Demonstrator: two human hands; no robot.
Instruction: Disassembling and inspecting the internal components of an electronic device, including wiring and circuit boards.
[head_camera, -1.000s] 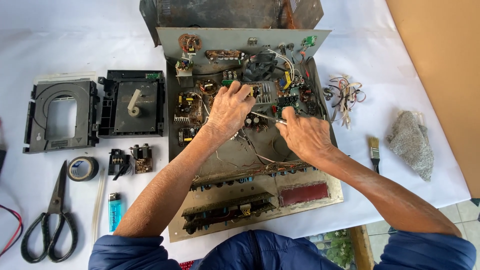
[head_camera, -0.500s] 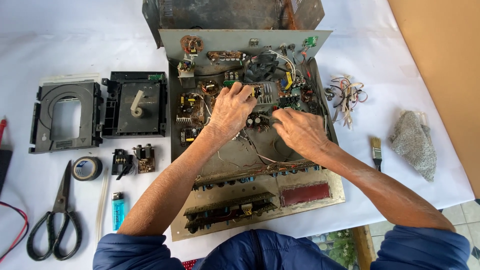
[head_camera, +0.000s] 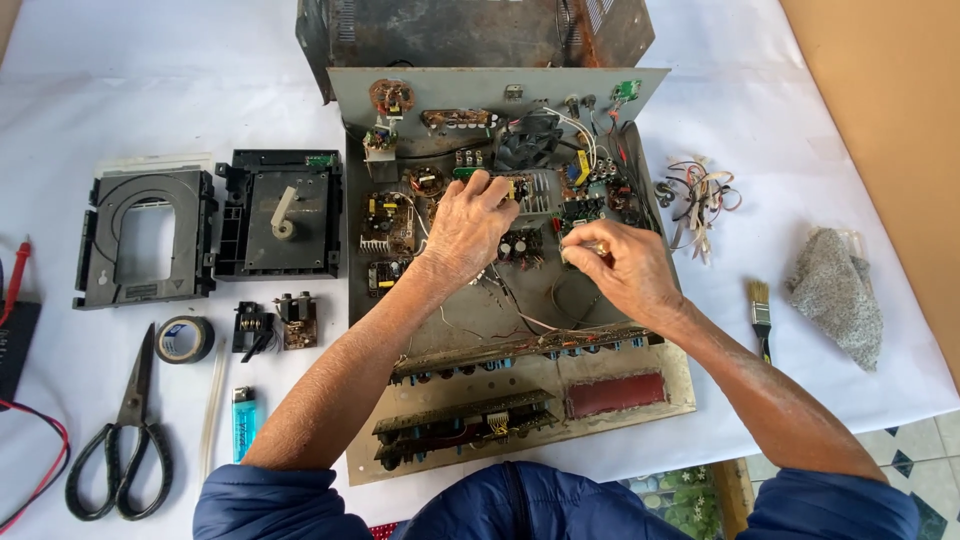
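Lying on a white-covered table (head_camera: 760, 90): an opened metal chassis (head_camera: 515, 400), long axis running from the near edge toward the far edge, front panel facing the near side, rear wall standing upright at the far end. Sitting just beyond it: a rusted metal cover (head_camera: 470, 30). Filling the far half of the chassis floor: circuit boards (head_camera: 390, 220), a black fan (head_camera: 528, 140) and loose wiring.

Resting palm-down on the boards near the chassis middle: left hand (head_camera: 470, 225), fingers curled and pointing toward the far wall, pressing on components; whether gripping anything, cannot tell. Hovering just right of it: right hand (head_camera: 615, 265), fingers pinched closed around a small light-coloured part (head_camera: 583, 247) too small to identify.

Lying left of the chassis, side by side: a black disc-drive tray (head_camera: 145, 240) and a black drive mechanism (head_camera: 280, 210). Lying nearer the front edge: scissors (head_camera: 125, 440), blades pointing away from the person; a roll of black tape (head_camera: 185, 340); two small dark modules (head_camera: 275, 325); a blue lighter (head_camera: 244, 422), long axis toward the person.

Lying right of the chassis: a grey cloth (head_camera: 838, 295), a bundle of loose wires (head_camera: 700, 200) and a small paintbrush (head_camera: 761, 315), bristles pointing away.
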